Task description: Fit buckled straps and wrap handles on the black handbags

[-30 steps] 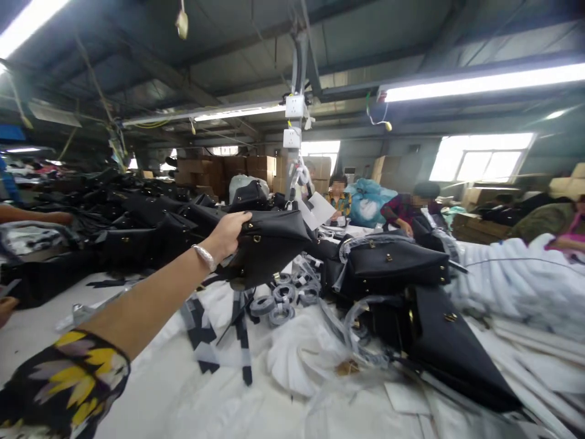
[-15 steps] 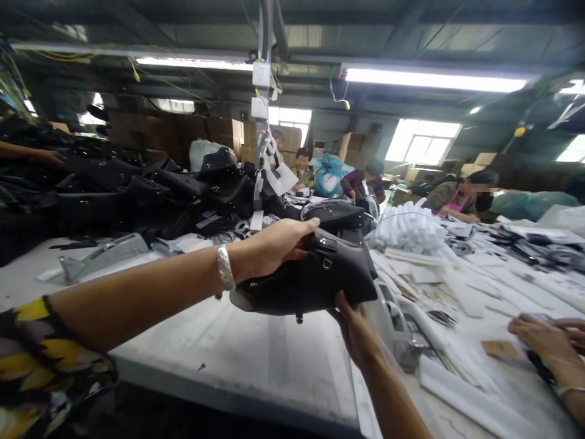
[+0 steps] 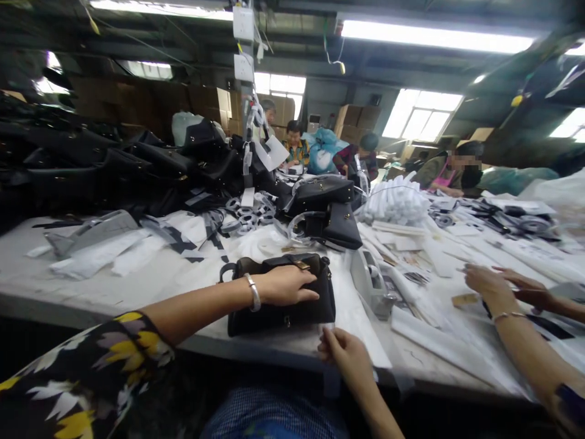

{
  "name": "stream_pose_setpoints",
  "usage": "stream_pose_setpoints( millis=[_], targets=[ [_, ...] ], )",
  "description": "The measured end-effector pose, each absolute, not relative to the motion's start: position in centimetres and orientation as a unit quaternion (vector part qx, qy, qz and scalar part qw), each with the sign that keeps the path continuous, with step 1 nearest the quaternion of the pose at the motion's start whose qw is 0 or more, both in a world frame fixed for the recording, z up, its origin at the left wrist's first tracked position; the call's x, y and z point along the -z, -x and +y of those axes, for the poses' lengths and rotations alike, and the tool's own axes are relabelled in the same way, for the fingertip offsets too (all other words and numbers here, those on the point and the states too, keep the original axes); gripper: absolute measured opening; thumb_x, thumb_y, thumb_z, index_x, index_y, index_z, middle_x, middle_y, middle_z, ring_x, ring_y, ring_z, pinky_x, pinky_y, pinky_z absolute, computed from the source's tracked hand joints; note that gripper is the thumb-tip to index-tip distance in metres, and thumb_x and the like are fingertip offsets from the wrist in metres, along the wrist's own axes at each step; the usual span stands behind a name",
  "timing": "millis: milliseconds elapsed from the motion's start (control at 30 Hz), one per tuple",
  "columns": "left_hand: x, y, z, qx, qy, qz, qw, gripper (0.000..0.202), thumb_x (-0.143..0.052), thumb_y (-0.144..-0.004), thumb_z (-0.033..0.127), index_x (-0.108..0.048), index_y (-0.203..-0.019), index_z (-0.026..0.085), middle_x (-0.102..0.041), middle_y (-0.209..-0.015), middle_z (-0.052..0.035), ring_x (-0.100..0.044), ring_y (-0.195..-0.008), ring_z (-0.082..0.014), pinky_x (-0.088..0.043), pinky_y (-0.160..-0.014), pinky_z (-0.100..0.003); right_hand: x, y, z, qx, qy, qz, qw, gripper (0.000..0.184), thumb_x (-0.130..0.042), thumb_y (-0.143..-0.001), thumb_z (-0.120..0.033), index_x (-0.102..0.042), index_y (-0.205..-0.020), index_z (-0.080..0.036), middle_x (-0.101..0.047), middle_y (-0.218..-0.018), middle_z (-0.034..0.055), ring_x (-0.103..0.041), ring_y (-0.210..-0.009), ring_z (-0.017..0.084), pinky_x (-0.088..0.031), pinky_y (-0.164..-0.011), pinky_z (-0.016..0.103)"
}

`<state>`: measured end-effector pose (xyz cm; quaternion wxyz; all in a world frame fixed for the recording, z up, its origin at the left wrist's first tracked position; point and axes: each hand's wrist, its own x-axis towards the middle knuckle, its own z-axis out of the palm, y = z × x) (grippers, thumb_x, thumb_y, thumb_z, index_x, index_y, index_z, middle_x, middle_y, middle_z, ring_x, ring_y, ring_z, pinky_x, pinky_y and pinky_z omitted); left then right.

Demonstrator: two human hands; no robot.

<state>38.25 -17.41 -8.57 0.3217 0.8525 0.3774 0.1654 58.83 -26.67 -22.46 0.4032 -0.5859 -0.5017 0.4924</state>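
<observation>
A black handbag with a gold clasp lies flat at the near edge of the white table. My left hand rests on top of it, fingers stretched flat; a silver bracelet is on the wrist. My right hand sits just in front of the bag's right corner, fingers curled at the edge of a white sheet. What, if anything, those fingers pinch is hidden.
A big pile of black bags fills the left back. Two more bags, tape rolls and white strips lie mid-table. A clear plastic piece stands right of my bag. A co-worker's hands work at the right; other people sit behind.
The handbag, held in the air by both hands before, now lies on the table edge. My left hand went from gripping it to lying flat on it; my right hand came off it.
</observation>
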Motion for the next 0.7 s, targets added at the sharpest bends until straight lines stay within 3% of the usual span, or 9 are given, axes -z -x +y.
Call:
stream_pose_setpoints(
  millis=[67,133,233,333,500,600,700],
  targets=[
    [8.3,-36.4,-18.6,-0.172,-0.858,0.396,0.278,0.041,-0.067,-0.082,0.043,-0.067,-0.118,0.023,-0.069,-0.123,-0.0124,-0.060,-0.115,-0.0343,-0.041,-0.094,-0.036,21.0,-59.7,-27.0,-0.412,0.598,-0.552,0.411,0.044,-0.058,-0.086,-0.061,-0.068,-0.074,-0.020,-0.071,-0.067,0.0055,-0.069,-0.058,0.022,-0.055,-0.060,0.032],
    [8.8,-34.5,-19.7,-0.171,-0.844,0.455,0.226,0.046,-0.067,-0.081,0.047,-0.066,-0.122,0.026,-0.072,-0.118,-0.0114,-0.064,-0.108,-0.0353,-0.043,-0.088,-0.036,19.9,-60.1,-27.1,-0.345,0.598,-0.574,0.439,0.035,-0.057,-0.089,-0.054,-0.070,-0.084,-0.022,-0.073,-0.078,0.0057,-0.071,-0.069,0.023,-0.056,-0.071,0.034],
    [10.8,-32.2,-20.3,-0.162,-0.832,0.503,0.171,0.038,-0.071,-0.078,0.049,-0.072,-0.111,0.028,-0.076,-0.097,-0.0098,-0.069,-0.087,-0.0335,-0.044,-0.076,-0.034,19.9,-60.0,-26.1,-0.244,0.588,-0.594,0.492,0.031,-0.065,-0.086,-0.046,-0.070,-0.107,-0.024,-0.072,-0.112,0.0092,-0.067,-0.106,0.029,-0.049,-0.099,0.043],
    [12.5,-31.1,-19.3,-0.178,-0.841,0.480,0.178,0.023,-0.068,-0.081,0.047,-0.074,-0.094,0.029,-0.073,-0.082,-0.0058,-0.066,-0.075,-0.0281,-0.040,-0.070,-0.031,21.2,-59.8,-24.0,-0.223,0.560,-0.617,0.506,0.050,-0.068,-0.083,-0.043,-0.061,-0.129,-0.024,-0.056,-0.141,0.0095,-0.047,-0.133,0.030,-0.035,-0.114,0.048],
    [11.8,-30.8,-14.3,-0.277,-0.781,0.457,0.324,0.019,-0.078,-0.071,0.043,-0.072,-0.073,0.026,-0.067,-0.068,-0.0006,-0.058,-0.068,-0.0208,-0.038,-0.067,-0.026,22.8,-59.8,-19.6,-0.312,0.543,-0.615,0.480,0.062,-0.061,-0.087,-0.047,-0.045,-0.144,-0.026,-0.050,-0.146,0.0077,-0.048,-0.133,0.028,-0.040,-0.110,0.046],
    [10.3,-31.2,-10.8,-0.302,-0.749,0.457,0.372,0.024,-0.080,-0.068,0.042,-0.068,-0.063,0.022,-0.064,-0.061,0.0007,-0.056,-0.063,-0.0177,-0.040,-0.062,-0.024,22.1,-59.6,-16.9,-0.327,0.554,-0.617,0.452,0.063,-0.059,-0.087,-0.052,-0.047,-0.142,-0.024,-0.053,-0.144,0.0080,-0.049,-0.131,0.029,-0.040,-0.109,0.044],
    [9.1,-31.8,-7.6,-0.350,-0.687,0.470,0.429,0.033,-0.072,-0.077,0.048,-0.066,-0.065,0.018,-0.062,-0.057,0.0020,-0.054,-0.054,-0.0137,-0.040,-0.053,-0.021,20.7,-59.4,-14.5,-0.346,0.547,-0.623,0.438,0.060,-0.059,-0.086,-0.056,-0.054,-0.137,-0.025,-0.063,-0.130,0.0070,-0.063,-0.111,0.027,-0.048,-0.098,0.040]
  ],
)
